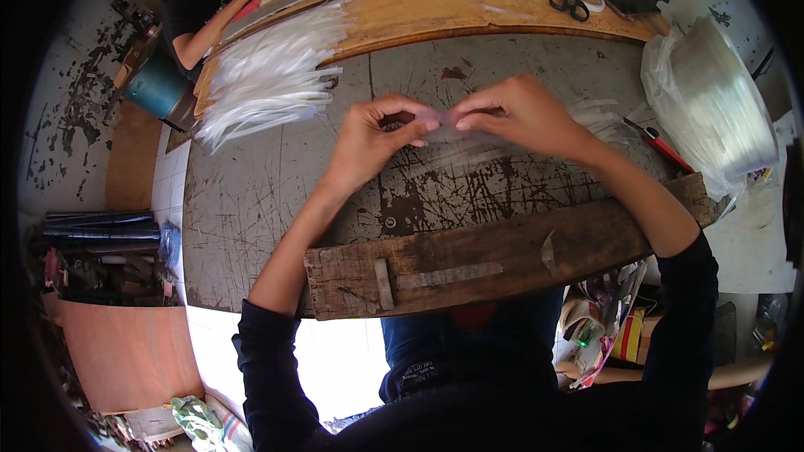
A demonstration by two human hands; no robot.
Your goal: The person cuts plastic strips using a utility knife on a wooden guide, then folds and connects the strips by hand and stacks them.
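Note:
Over the scratched grey tabletop [268,184], my left hand [373,136] and my right hand [519,117] are raised close together, thumbs and fingers pinched toward each other. Between the fingertips is a thin, clear plastic strip [445,120], its outline blurred. More clear strips [461,155] lie flat on the table below and beside the hands. A large bundle of whitish clear strips [268,75] is heaped at the far left.
A worn wooden plank [502,255] lies along the near edge. At right are a red-handled cutter [667,151] and a large bagged roll of clear plastic [716,96]. Black-handled scissors [569,6] and a white ring [593,0] lie on the far wooden board. A co-worker's arm [205,38] rests at upper left.

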